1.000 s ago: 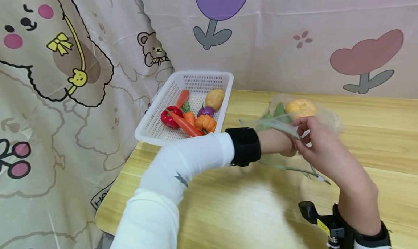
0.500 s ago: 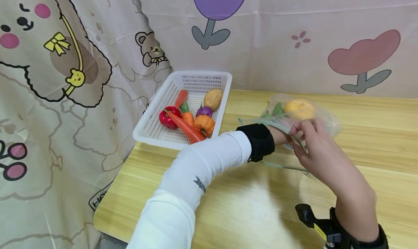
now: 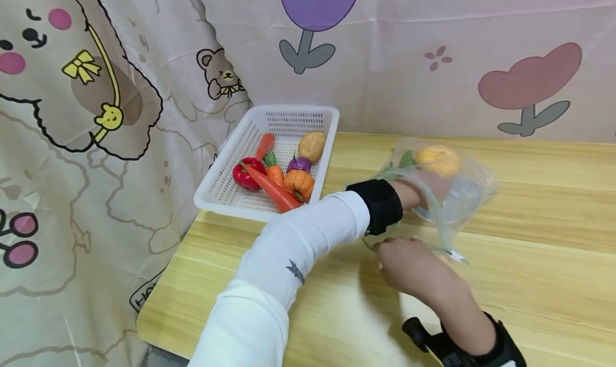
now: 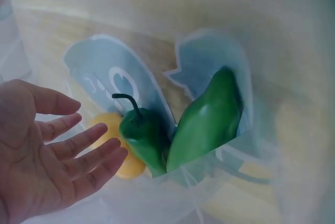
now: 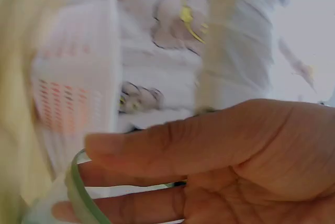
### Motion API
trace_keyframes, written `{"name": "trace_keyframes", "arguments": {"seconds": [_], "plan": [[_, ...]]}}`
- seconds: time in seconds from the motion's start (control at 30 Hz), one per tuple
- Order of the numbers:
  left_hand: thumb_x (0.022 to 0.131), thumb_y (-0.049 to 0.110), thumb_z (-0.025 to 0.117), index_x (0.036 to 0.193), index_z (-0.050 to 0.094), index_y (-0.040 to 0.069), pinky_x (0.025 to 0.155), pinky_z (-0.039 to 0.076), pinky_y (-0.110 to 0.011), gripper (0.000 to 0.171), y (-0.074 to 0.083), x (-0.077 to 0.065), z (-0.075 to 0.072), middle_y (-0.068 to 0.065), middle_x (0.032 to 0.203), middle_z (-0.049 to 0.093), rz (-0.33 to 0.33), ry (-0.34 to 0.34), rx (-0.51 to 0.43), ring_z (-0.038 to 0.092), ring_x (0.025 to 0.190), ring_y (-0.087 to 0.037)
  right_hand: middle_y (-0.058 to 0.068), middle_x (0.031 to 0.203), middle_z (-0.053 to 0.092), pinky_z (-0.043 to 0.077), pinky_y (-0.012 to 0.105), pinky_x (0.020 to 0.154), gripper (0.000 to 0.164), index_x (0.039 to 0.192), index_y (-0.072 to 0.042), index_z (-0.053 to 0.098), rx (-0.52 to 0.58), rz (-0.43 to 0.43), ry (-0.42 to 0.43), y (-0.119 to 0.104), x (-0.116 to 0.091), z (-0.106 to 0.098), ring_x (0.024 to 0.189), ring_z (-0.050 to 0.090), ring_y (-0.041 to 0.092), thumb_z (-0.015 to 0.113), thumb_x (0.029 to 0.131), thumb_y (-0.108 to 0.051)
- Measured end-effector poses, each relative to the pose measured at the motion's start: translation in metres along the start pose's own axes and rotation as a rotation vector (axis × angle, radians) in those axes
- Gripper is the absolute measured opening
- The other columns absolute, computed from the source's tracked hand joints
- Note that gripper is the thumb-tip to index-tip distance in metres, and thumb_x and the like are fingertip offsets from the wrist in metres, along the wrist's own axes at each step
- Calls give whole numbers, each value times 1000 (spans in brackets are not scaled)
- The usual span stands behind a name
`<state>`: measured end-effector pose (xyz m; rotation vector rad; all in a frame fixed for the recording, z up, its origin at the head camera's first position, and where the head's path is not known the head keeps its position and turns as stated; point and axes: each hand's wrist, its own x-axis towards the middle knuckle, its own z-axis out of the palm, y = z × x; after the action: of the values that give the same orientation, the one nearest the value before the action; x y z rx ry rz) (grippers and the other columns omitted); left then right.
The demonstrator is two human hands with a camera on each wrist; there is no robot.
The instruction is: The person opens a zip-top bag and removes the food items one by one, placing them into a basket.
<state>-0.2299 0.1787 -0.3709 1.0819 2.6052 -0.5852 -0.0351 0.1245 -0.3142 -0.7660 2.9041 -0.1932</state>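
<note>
A clear zip bag (image 3: 471, 204) lies on the table with its mouth spread. My left hand (image 4: 57, 150) is inside it with fingers extended, close to a green pepper with a curved stem (image 4: 144, 135), a larger green pepper-like vegetable (image 4: 207, 124) and a yellow pumpkin (image 3: 438, 160). In the left wrist view, that hand holds nothing. At the near side of the mouth my right hand (image 3: 416, 265) pinches the bag's green zip edge (image 5: 79, 187) between thumb and fingers. Bag film blurs the left hand in the head view.
Left of the bag stands a white perforated basket (image 3: 228, 198). In it lie a red bell pepper (image 3: 246, 175), carrots (image 3: 271, 188), a small orange pumpkin (image 3: 299, 184), a purple eggplant-like vegetable (image 3: 299, 165) and a potato (image 3: 312, 146). A patterned curtain (image 3: 385, 78) hangs behind.
My right hand has moved left and nearer me, from the bag's upper edge to its near edge. My left hand has gone deeper into the bag, to the right.
</note>
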Motion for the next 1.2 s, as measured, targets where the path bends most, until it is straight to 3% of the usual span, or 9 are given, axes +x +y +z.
{"name": "trace_keyframes", "arguments": {"seconds": [0.07,0.13,0.23,0.37,0.5,0.63,0.73,1.03,1.2], "plan": [[98,36,30,145,24,33,113,19,-23,48,-3,-24,-10,9,153,25,1,-5,-57,24,139,-9,5,73,61,45,47,60,7,80,-7,62,22,27,-100,-9,4,3,69,58,27,65,76,-2],[98,34,34,137,37,31,104,29,-18,39,-7,-65,-28,9,139,42,-5,-1,-168,39,127,-6,8,74,61,44,48,61,9,78,-5,60,32,30,-137,-18,5,5,68,57,30,63,74,2],[98,32,32,128,43,27,96,35,-18,32,-11,-84,-36,10,126,49,-12,50,-190,45,116,-5,11,71,59,43,48,62,12,75,-1,58,-7,7,-88,-29,3,11,65,54,32,67,68,3],[98,35,33,136,37,28,92,39,-18,39,-10,-66,-27,7,137,39,-86,113,-140,44,115,-5,13,72,57,44,48,65,16,79,2,59,-51,-14,-31,-41,0,16,66,54,32,69,67,1],[94,40,40,145,18,36,88,41,-25,55,-9,-46,-12,5,148,21,-198,107,-213,43,118,-15,13,78,60,46,47,67,21,89,3,62,-64,-32,-34,-50,-2,16,70,55,31,68,69,0],[90,42,52,146,-2,47,100,38,-43,78,-13,-43,0,2,155,7,-271,103,-271,27,136,-36,10,76,60,45,41,61,13,83,-2,62,-95,-50,-9,-55,-4,15,67,54,27,67,71,-3],[88,42,57,143,-6,52,106,31,-50,84,-16,-41,4,2,155,5,-311,115,-273,18,141,-38,9,77,61,44,41,60,8,82,-4,61,-91,-62,16,-57,-4,12,68,55,26,65,74,-4],[100,33,36,144,11,50,99,34,-36,54,-30,-35,8,3,154,8,-260,184,-230,33,127,-25,11,100,62,49,43,70,33,103,-1,63,76,-56,4,-37,1,-18,89,61,28,72,76,-17],[89,43,56,142,12,51,99,34,-37,70,-29,-35,8,2,149,18,-233,171,-193,31,130,-30,0,88,61,49,30,67,14,96,-7,62,174,-127,79,-15,2,-25,79,60,12,66,83,-9]]}}
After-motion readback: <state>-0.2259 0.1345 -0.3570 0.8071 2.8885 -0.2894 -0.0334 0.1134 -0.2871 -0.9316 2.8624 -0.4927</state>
